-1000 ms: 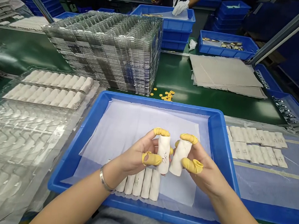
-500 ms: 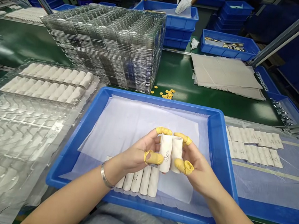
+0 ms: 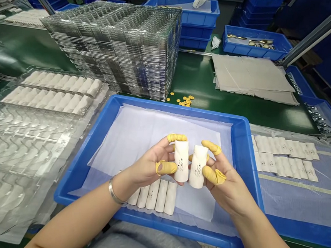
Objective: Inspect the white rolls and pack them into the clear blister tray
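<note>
Left hand (image 3: 150, 165) and right hand (image 3: 224, 183) each grip one white paper-wrapped roll (image 3: 181, 162) upright above the blue plastic tray (image 3: 94, 141), the rolls apart, right one at 3 o'clock.

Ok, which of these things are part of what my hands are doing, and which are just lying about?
In use: left hand with a white roll, right hand with a second roll, row of rolls, blue tray.
Lying about: stack of clear trays, gold discs, grey sheets.

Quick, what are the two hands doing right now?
Left hand: closed, holding the first small white paper-wrapped roll.
Right hand: closed, holding the second small white paper-wrapped roll.
</note>
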A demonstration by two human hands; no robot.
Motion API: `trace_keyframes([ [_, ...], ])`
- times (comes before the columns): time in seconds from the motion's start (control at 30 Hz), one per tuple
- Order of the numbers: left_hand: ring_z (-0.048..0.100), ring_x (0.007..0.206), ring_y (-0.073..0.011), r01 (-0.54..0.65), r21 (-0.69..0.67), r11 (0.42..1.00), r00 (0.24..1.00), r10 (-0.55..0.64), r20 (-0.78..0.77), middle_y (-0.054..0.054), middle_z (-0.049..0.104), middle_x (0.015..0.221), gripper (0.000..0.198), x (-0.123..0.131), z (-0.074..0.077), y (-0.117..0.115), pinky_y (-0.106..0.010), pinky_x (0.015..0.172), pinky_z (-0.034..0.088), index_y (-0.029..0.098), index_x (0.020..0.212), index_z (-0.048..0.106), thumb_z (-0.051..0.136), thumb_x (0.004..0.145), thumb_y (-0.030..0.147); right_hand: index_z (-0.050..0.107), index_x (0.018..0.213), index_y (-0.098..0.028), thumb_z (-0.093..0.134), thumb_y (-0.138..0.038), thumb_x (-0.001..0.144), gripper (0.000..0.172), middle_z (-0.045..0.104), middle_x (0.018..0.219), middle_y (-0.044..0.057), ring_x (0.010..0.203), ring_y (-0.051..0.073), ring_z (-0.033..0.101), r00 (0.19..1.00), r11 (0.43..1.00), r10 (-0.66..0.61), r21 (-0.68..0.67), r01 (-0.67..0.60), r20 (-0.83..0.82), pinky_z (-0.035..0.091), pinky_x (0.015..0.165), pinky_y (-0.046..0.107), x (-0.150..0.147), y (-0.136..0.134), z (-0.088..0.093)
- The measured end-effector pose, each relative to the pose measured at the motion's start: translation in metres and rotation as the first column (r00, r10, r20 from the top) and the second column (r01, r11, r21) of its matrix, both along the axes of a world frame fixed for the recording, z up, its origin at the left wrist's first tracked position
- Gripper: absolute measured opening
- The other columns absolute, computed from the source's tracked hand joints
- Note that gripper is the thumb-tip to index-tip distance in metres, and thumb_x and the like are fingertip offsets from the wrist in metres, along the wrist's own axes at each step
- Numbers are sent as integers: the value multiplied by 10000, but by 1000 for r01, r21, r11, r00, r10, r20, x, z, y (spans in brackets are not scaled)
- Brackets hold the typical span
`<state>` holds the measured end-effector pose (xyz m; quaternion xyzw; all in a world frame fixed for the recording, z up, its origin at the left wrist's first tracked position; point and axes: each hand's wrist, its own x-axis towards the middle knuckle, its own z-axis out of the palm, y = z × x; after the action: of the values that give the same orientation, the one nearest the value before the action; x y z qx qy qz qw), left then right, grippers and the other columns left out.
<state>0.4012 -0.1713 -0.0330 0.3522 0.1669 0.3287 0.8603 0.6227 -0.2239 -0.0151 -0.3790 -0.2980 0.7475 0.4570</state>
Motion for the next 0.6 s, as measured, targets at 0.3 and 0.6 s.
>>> trace_keyframes([
  [0.3, 694, 814, -136, 40, 10, 999, 999, -40, 32, -28, 650, 1138, 608, -1, 0, -3, -257, 640, 671, 344, 1412, 564, 808, 875, 197, 688, 1319, -465, 886, -407, 929, 441, 720, 1068, -32, 786, 103, 688, 999, 998, 8, 55, -5, -42, 591, 726, 213, -5, 0, -1],
  [0.6, 711, 824, -119, 76, 54, 996, 994, -79, 69, -36, 639, 1212, 592, 0, 2, -4, -234, 649, 674, 374, 1413, 583, 804, 895, 190, 690, 1360, -506, 870, -449, 936, 463, 713, 1061, -39, 737, 83, 633, 998, 997, 45, 71, -42, -48, 557, 735, 203, -2, 0, -3],
])
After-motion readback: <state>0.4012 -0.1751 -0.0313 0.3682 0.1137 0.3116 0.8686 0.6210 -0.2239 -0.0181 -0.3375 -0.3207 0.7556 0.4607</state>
